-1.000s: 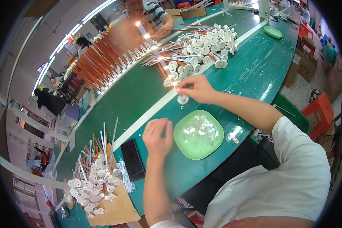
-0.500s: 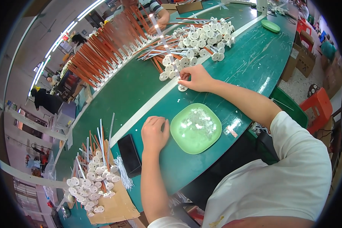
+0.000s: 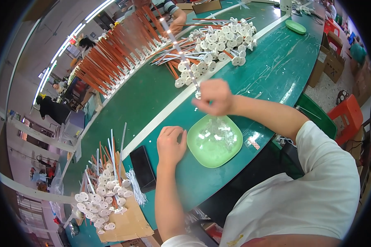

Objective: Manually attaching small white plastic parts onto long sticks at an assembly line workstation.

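Though blurry, right grip (image 3: pixel 216 99) unclear, left grip (image 3: pixel 171 145) spread, checkered label (image 3: pixel 255 145) beside green dish (image 3: pixel 212 158).

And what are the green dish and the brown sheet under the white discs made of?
The green dish looks like smooth plastic: even colour, rounded corners, a slight shine, though glazed pottery can't be ruled out. The brown sheet is probably cardboard: it's flat, plain tan and mostly dull.

Small pieces (image 3: pixel 215 132) lie in the plate (image 3: pixel 210 158), a phone (image 3: pixel 143 168) left of it
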A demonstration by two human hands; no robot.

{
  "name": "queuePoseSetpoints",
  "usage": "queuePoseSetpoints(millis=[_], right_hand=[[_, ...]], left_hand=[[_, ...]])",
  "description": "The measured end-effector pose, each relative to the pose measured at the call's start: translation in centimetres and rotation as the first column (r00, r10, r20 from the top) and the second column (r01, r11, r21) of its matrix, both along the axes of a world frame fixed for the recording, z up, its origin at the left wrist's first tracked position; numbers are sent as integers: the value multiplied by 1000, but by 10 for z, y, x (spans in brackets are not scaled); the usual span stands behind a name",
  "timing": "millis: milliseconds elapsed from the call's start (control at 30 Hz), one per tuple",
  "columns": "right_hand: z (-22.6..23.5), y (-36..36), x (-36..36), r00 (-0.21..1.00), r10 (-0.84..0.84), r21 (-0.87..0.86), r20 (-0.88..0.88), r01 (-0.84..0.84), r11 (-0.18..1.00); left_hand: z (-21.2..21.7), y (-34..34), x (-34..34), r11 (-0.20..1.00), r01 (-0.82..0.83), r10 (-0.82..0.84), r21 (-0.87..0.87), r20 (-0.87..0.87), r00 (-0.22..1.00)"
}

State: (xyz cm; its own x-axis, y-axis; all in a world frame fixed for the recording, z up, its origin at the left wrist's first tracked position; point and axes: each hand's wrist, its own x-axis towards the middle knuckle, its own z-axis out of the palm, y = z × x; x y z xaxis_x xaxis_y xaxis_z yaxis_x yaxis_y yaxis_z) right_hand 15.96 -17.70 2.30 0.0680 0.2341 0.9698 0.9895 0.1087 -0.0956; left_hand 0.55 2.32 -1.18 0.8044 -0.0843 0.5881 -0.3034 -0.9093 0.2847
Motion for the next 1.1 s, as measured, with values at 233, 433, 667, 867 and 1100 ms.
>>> queuePoseSetpoints(millis=[233,433,667,867,1100], right_hand=[[-7,7,-30,944,320,-371,82,-269,889],[-9,5,-29,942,326,-363,74,-279,889],[-14,9,-31,937,342,-372,67,-295,880],[-11,8,-29,944,325,-379,64,-278,883],[-16,8,-26,952,301,-385,52,-259,886]], left_hand=[[-2,1,-1,997,-22,18,-68,-57,998],[-4,-2,2,996,-10,4,-83,-79,997],[-2,-1,0,996,-16,8,-92,-83,997],[-2,-1,0,996,-8,1,-94,-72,997],[-4,-1,2,996,-4,-2,-84,-69,998]])
